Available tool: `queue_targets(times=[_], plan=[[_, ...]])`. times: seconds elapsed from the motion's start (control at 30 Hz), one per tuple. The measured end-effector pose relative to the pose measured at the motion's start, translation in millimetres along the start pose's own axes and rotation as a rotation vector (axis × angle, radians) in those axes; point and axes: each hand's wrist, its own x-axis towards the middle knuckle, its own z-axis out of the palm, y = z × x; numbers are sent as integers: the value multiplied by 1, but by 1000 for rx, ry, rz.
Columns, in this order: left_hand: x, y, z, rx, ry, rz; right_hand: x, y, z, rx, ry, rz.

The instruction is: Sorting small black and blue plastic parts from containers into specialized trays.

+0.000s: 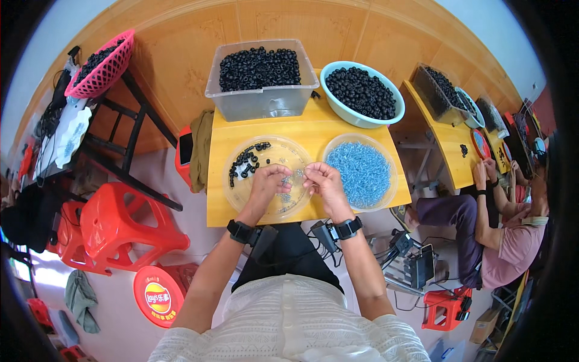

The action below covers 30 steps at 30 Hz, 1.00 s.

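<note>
Both my hands are over a shallow round clear tray on the yellow table. My left hand is closed with curled fingers, and what it holds is too small to name. My right hand pinches a small clear plastic piece, close to the left fingertips. Several black ring-shaped parts lie at the tray's left side. Loose small clear pieces are scattered below and between my hands. Just right of the right hand stands a round tub of small translucent blue pieces.
Behind the tray stand a clear bin and a light-blue basin, both full of black parts. Red stools and a pink basket are at left. On the right, another person works at a neighbouring table.
</note>
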Motion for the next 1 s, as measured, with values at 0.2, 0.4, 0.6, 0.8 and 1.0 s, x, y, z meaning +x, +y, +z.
queue_targets(times=[0.2, 0.4, 0.6, 0.8, 1.0], plan=[[4, 3, 7, -122, -26, -97, 1, 6, -2, 33, -27, 18], [7, -7, 6, 71, -31, 64, -1, 8, 4, -10, -1, 3], [6, -8, 7, 120, -62, 71, 0, 14, 15, -96, 87, -200], [0, -2, 13, 136, -118, 49, 7, 30, 10, -637, 278, -589], [1, -9, 6, 87, -144, 14, 0, 15, 14, -839, 216, -783]])
